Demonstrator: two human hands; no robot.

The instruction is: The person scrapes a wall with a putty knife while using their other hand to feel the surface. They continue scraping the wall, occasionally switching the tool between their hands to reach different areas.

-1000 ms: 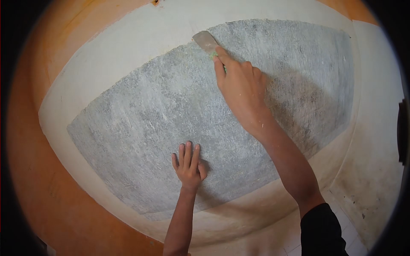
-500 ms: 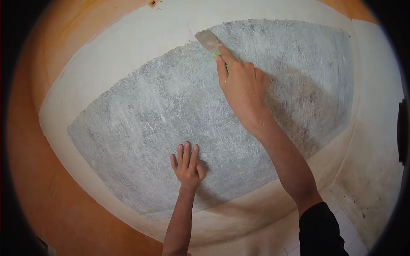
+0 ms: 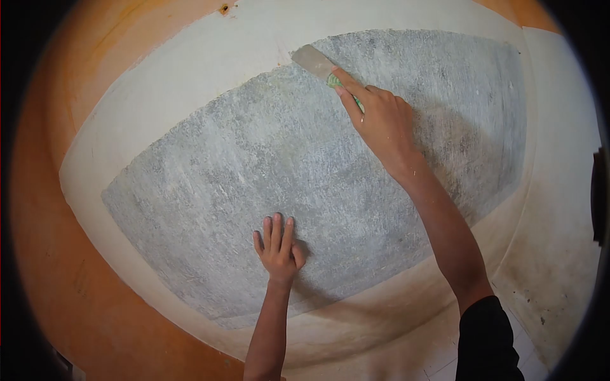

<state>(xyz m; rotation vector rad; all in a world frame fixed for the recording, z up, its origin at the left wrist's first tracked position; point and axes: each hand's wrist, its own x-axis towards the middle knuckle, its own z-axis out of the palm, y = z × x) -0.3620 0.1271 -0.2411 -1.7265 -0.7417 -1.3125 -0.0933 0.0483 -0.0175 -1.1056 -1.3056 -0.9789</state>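
Observation:
My right hand point(image 3: 384, 124) is wrapped round the green handle of a putty knife point(image 3: 314, 61), the index finger stretched along it towards the blade. The blade's flat metal end lies at the upper edge of a rough grey patch point(image 3: 229, 152) on the wall, where it meets the smooth white coat point(image 3: 171, 95). Lower down, my left hand point(image 3: 277, 254) rests flat on the grey patch with its fingers spread, holding nothing. Small white flecks stick to the right hand and forearm.
Orange paint point(image 3: 70, 273) borders the white coat at the left and top. A small dark hole point(image 3: 223, 9) shows near the top. At the right, the wall meets a stained white wall point(image 3: 559, 165) with a dark object point(image 3: 597, 197) at its edge. Pale floor tiles point(image 3: 524, 352) lie at the lower right.
My right hand has shifted right and slightly down, and the putty knife now slants more sideways, its blade end still near the same spot. My left hand has stayed in place.

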